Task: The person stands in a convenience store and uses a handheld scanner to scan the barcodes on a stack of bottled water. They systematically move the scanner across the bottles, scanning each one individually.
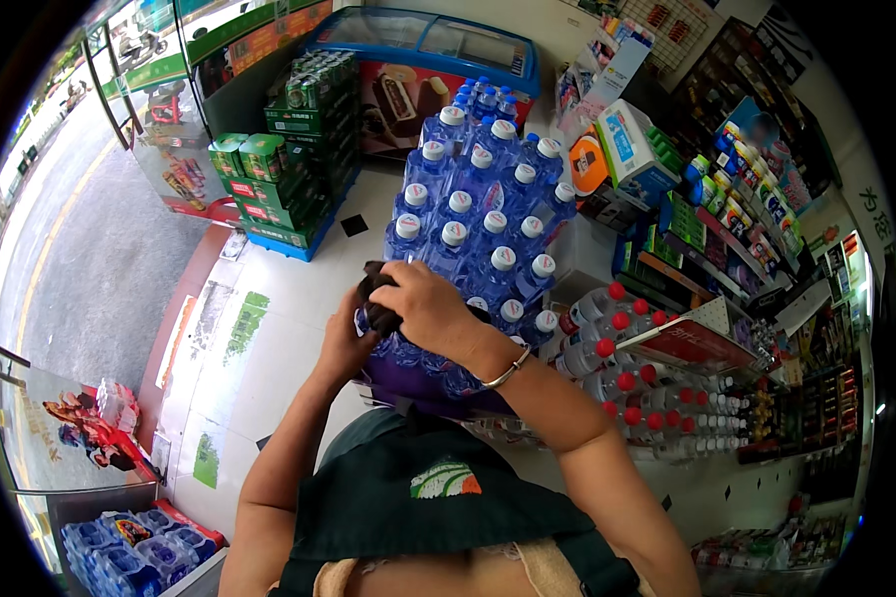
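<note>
A bunched dark brown cloth (pixel 381 302) is between my two hands, over the near left corner of a large stack of blue-tinted water bottles (pixel 485 224) with white caps. My right hand (pixel 429 302) grips the cloth from above, a bangle on its wrist. From the left, my left hand (pixel 349 332) holds the cloth's near side, its thumb toward the bundle. A bottle partly shows below and behind my left fingers; whether the cloth touches it I cannot tell. Another dark piece (pixel 479 313) shows just beyond my right wrist. A purple band (pixel 411 380) runs along the stack's near base.
Large bottles with red caps (pixel 605 347) lie stacked on the right, beside a shelf of boxed goods (pixel 687 224). Green beer cartons (pixel 284 201) stand on a blue pallet at left. A blue-topped chest freezer (pixel 425 45) stands behind. Shrink-wrapped bottles (pixel 138 548) sit at lower left.
</note>
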Motion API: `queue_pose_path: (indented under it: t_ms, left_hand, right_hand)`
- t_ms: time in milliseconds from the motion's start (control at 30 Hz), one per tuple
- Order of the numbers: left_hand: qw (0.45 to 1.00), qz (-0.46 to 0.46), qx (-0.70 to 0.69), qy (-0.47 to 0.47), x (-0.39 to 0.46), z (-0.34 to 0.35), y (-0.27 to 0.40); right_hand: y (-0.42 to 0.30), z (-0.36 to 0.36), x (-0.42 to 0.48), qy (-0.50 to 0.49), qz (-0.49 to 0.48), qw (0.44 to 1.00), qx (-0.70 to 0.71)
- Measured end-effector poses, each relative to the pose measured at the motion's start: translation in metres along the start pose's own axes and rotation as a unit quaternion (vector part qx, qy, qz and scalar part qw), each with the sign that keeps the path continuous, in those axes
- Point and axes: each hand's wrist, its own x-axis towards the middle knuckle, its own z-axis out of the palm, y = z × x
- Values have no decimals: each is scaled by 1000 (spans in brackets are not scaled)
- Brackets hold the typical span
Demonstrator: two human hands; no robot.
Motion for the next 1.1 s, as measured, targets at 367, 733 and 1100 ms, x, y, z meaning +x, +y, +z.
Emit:
queue_pose_path:
  t_ms: [367,733,1100]
  left_hand:
    - [994,96,54,-8,7,-9,35]
    - [845,380,266,-265,89,53,59]
    - [859,367,212,-287,85,65,41]
  right_hand:
    - [-40,-51,-87,86,44,995,27]
    - [-57,46,-102,129,65,978,-150]
    - [-36,171,-131,128,208,954,-172]
